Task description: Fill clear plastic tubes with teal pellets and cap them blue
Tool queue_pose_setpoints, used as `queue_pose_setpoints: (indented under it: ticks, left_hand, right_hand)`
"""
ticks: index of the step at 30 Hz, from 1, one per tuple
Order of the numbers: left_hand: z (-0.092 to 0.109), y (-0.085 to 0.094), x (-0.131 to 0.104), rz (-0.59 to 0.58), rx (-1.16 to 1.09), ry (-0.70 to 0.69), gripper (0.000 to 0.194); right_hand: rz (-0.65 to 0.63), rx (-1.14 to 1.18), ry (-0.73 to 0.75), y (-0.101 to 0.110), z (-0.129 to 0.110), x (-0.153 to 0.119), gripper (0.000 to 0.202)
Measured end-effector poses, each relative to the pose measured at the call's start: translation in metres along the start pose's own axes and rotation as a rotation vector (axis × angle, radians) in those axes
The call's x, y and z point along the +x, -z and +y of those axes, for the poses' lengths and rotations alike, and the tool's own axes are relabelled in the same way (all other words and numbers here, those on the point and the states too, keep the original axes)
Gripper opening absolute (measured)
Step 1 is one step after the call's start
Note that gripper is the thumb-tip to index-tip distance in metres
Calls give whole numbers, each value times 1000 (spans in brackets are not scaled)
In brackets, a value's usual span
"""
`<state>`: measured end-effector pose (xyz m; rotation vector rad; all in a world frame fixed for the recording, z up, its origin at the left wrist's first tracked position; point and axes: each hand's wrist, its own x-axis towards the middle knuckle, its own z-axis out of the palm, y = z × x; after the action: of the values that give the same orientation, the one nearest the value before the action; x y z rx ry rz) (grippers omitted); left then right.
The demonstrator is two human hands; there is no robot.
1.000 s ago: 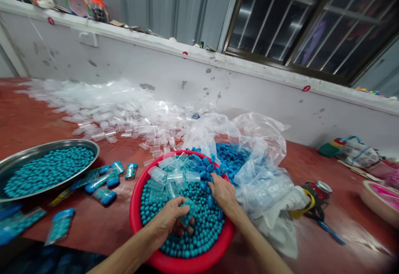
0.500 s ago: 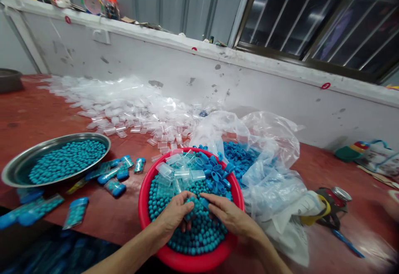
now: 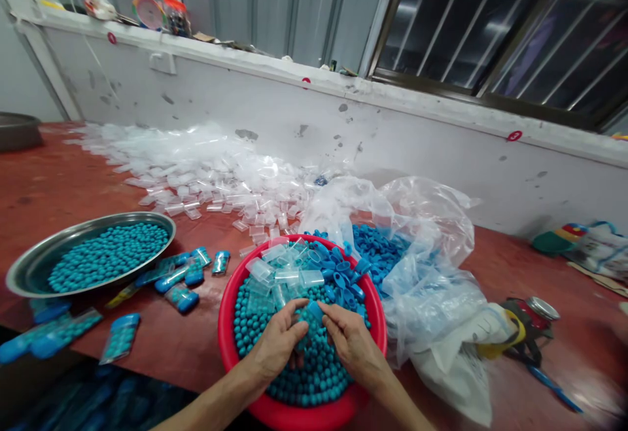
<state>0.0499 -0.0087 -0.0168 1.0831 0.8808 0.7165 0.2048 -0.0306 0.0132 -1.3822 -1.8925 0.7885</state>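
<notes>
Much of the clear plastic tube hides within the curled left hand; the right hand (fingers more bent than before) pinches a blue plastic cap.

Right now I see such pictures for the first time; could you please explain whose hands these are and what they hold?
No machine here: these are a person's bare left hand and right hand. One camera, worn on the head, looks forward and down. On the table stand a red basin with beads, clear cases and blue caps and, to its left, a metal tray with more beads. Filled cases lie between them. Behind is a heap of clear cases; to the right, a plastic bag. The left hand holds a case with beads, partly hidden; the right hand grips a cap at its upper end.
</notes>
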Motion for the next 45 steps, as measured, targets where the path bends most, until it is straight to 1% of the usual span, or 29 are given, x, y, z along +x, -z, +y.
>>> queue_pose_setpoints:
  ticks: [2,4,7,11,13,16,19,23,27,30,32,34,35,37,39,40,42,43,45]
  left_hand:
    - [1,-1,0,6,0,18,67]
    - [2,-2,-1,-9,12,27,71]
    - [3,-2,-2,-21,37,17,73]
    - [3,-2,-2,-38,43,8,72]
    - [3,-2,-2,-47,39,5,71]
    - [4,-2,-3,-33,85,9,70]
    - [5,-2,-4,-34,117,16,68]
    - [3,-3,-5,-57,88,-9,60]
    - [1,-3,-4,-5,68,-52,49]
    - [4,-4,-6,32,43,-57,43]
    - [7,-4,-7,45,31,-52,44]
    - [10,-4,-7,21,11,-35,46]
    - [10,-4,-6,-7,3,-22,48]
    - [9,-3,-5,-65,-4,-1,49]
    - [7,-2,-3,-87,15,-4,48]
    - [6,-1,-2,-85,34,-12,46]
    - [5,-1,-3,-71,75,-34,43]
    - [4,-2,-3,-58,94,-43,41]
    - [4,-3,-5,-17,121,-49,41]
  right_hand:
    - [-46,22,-21,3,-2,-1,28]
    - [-88,76,-86,4,-2,1,29]
    - [-99,135,-147,2,3,4,28]
    - [-121,225,-168,-1,10,4,28]
    - [-95,227,-172,-2,10,1,28]
    - [-19,183,-185,-4,6,-3,27]
    - [-5,178,-219,-5,0,-5,29]
    - [-8,90,-104,-1,-2,-6,29]
    - [-136,140,-58,2,-1,-3,30]
    - [-176,78,16,6,-3,1,30]
    - [-202,59,69,12,-5,3,24]
    - [-247,133,63,19,-4,4,15]
    - [-257,212,17,22,-2,4,14]
    - [-211,411,-129,24,4,5,23]
    - [-101,576,-267,19,11,8,33]
    - [-50,622,-304,14,14,9,39]
    - [22,639,-318,4,17,10,49]
    - [40,605,-302,-1,16,10,52]
    - [39,448,-229,-7,11,8,48]
